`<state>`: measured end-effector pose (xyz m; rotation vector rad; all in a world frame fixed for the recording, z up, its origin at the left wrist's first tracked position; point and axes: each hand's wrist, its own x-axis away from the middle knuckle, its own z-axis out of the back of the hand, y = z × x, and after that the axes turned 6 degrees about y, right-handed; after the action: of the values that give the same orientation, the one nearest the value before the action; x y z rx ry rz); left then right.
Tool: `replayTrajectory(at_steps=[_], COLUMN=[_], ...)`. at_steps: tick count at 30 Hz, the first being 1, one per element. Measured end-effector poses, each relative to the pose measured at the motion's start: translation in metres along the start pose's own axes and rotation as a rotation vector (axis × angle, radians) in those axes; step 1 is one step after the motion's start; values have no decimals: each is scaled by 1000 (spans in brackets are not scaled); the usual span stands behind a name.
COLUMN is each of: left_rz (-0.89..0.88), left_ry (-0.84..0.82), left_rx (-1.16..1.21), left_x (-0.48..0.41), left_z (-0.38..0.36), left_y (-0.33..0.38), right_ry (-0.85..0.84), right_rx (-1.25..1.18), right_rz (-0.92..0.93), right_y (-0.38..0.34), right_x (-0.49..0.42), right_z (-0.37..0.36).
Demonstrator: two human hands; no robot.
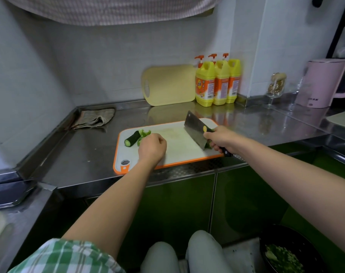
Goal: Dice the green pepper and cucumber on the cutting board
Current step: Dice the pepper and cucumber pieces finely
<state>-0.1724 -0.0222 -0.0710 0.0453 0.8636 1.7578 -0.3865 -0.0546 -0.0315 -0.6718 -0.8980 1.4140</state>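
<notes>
A white cutting board with an orange rim (173,152) lies on the steel counter. At its far left corner lies a short dark cucumber piece (131,138) beside light green pepper pieces (144,133). My left hand (152,147) rests by the pepper pieces with curled fingers; what the fingertips touch is hidden. My right hand (221,139) grips the black handle of a cleaver (195,132), blade edge down on the board's right side. A few green bits (207,145) show beside the blade under that hand.
A beige cutting board (169,85) leans on the back wall next to three yellow detergent bottles (217,83). A folded cloth (94,119) lies at the back left. A pink kettle (325,83) and a glass stand at right. A black bowl of chopped greens (286,255) sits low at right.
</notes>
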Motion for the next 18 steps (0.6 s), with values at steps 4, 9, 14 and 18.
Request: replayTrajectory(at_steps=[4, 9, 14, 18], left_rz=[-27, -36, -34, -32], left_ry=[79, 88, 44, 78], left_rx=[-205, -400, -478, -512], left_x=[-13, -27, -34, -37], left_z=[12, 19, 20, 18], left_y=[-15, -33, -45, -51], right_ry=[-94, -113, -31, -37], right_rx=[-32, 307, 657, 768], right_rz=[100, 148, 181, 209], right_y=[-24, -47, -52, -57], right_x=[7, 5, -7, -11], right_z=[-17, -47, -58, -61])
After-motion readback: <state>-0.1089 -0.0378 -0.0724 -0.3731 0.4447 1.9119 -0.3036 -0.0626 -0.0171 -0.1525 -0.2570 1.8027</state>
